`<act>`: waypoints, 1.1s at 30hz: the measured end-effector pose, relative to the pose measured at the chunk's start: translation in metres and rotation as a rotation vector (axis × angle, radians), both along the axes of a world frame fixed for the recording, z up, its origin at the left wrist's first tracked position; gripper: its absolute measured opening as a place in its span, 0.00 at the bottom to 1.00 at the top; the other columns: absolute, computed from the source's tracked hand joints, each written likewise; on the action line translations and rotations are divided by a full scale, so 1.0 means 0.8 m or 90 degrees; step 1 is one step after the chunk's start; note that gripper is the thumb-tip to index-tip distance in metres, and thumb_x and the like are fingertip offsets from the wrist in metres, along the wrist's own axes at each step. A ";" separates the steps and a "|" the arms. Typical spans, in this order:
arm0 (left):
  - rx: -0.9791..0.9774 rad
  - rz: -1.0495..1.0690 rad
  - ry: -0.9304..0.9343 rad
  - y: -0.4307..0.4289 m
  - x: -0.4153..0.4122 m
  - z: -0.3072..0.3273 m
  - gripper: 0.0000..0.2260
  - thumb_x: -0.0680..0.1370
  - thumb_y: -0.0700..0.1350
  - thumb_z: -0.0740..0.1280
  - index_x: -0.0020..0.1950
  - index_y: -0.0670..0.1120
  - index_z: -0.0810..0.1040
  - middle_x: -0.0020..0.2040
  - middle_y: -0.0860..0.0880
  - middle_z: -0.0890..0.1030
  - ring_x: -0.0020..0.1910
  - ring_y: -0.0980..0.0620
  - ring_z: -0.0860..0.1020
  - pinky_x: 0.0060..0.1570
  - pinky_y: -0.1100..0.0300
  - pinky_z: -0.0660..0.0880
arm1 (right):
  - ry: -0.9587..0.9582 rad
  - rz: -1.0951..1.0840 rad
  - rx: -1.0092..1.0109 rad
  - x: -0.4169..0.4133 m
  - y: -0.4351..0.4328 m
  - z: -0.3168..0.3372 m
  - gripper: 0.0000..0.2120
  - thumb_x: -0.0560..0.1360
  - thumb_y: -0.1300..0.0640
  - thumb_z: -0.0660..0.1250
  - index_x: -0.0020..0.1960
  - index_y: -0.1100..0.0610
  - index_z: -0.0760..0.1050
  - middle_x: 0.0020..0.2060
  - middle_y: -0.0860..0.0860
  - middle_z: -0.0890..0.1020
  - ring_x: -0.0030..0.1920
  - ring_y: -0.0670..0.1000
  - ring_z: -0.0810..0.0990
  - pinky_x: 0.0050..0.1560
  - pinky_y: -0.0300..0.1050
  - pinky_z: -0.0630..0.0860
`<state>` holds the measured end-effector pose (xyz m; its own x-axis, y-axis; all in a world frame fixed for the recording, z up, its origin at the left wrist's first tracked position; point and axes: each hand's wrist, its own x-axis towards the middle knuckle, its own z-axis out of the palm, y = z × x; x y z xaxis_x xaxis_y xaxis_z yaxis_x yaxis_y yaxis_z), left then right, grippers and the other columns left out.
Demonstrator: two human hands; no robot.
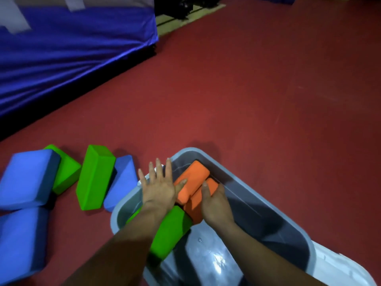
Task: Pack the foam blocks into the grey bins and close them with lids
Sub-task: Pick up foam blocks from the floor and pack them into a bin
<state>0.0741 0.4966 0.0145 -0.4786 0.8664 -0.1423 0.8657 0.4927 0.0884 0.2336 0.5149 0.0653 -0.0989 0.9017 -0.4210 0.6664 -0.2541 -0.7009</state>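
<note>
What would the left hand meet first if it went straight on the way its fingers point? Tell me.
The left hand lies open, fingers pointing away over the far corner of the grey bin. Going straight on, it would probably cross that rim and then meet only bare red floor; depth is unclear.

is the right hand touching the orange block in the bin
Touching. The head view shows the right hand wrapped over the lower orange block inside the grey bin, thumb pressed on its top.
</note>
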 end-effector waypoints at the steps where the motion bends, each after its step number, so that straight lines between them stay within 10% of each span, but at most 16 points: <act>1: -0.008 -0.011 0.008 -0.017 -0.008 0.016 0.47 0.70 0.73 0.32 0.82 0.47 0.50 0.80 0.39 0.57 0.79 0.37 0.56 0.72 0.31 0.49 | 0.009 -0.003 0.005 0.001 -0.005 0.010 0.34 0.82 0.40 0.53 0.78 0.62 0.52 0.74 0.61 0.65 0.70 0.61 0.71 0.65 0.50 0.69; 5: 0.005 0.019 -0.018 -0.090 -0.043 0.089 0.46 0.75 0.73 0.38 0.74 0.42 0.72 0.68 0.34 0.75 0.66 0.32 0.75 0.60 0.26 0.67 | 0.027 0.012 0.021 -0.004 -0.037 0.065 0.35 0.82 0.42 0.54 0.78 0.65 0.51 0.76 0.63 0.62 0.74 0.60 0.65 0.69 0.49 0.64; 10: 0.004 0.064 -0.013 -0.223 -0.041 0.184 0.53 0.70 0.76 0.29 0.77 0.45 0.66 0.74 0.37 0.70 0.72 0.36 0.70 0.67 0.30 0.62 | 0.015 0.036 0.035 -0.016 -0.103 0.140 0.33 0.82 0.43 0.54 0.74 0.68 0.58 0.67 0.68 0.72 0.67 0.64 0.72 0.64 0.52 0.69; 14: 0.052 0.145 -0.021 -0.354 -0.052 0.202 0.39 0.78 0.72 0.42 0.70 0.45 0.71 0.61 0.38 0.82 0.56 0.37 0.82 0.51 0.28 0.74 | 0.044 0.138 0.136 -0.042 -0.175 0.179 0.15 0.78 0.62 0.52 0.61 0.66 0.68 0.41 0.71 0.80 0.38 0.67 0.82 0.35 0.52 0.80; 18: 0.010 0.216 -0.012 -0.478 -0.058 0.215 0.42 0.78 0.72 0.41 0.64 0.44 0.81 0.57 0.38 0.83 0.53 0.39 0.84 0.48 0.32 0.77 | -0.008 0.226 0.110 -0.081 -0.260 0.197 0.27 0.83 0.48 0.55 0.68 0.73 0.66 0.63 0.73 0.74 0.64 0.67 0.75 0.60 0.53 0.70; 24: -0.010 0.302 -0.026 -0.608 -0.075 0.203 0.42 0.77 0.73 0.41 0.65 0.46 0.80 0.62 0.41 0.82 0.59 0.41 0.82 0.54 0.36 0.77 | -0.030 0.325 0.055 -0.156 -0.388 0.181 0.35 0.80 0.38 0.56 0.69 0.69 0.67 0.67 0.68 0.73 0.69 0.64 0.72 0.66 0.53 0.68; 29: -0.023 0.388 -0.103 -0.693 -0.087 0.193 0.57 0.61 0.77 0.24 0.82 0.48 0.51 0.81 0.42 0.55 0.79 0.41 0.55 0.75 0.38 0.51 | -0.079 0.442 0.012 -0.216 -0.480 0.152 0.38 0.81 0.39 0.54 0.74 0.72 0.60 0.72 0.68 0.67 0.73 0.63 0.66 0.70 0.49 0.63; 33: -0.028 0.459 -0.091 -0.757 -0.106 0.162 0.62 0.55 0.77 0.19 0.82 0.48 0.50 0.81 0.43 0.53 0.80 0.44 0.53 0.75 0.42 0.51 | -0.124 0.511 -0.015 -0.258 -0.544 0.107 0.37 0.82 0.40 0.52 0.75 0.72 0.58 0.73 0.68 0.66 0.74 0.63 0.66 0.70 0.48 0.63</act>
<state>-0.0104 -0.1088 0.1437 -0.9015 0.3353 -0.2737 0.3063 0.9410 0.1436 0.0274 0.0798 0.1509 -0.6326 0.5786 -0.5148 0.7603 0.3376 -0.5549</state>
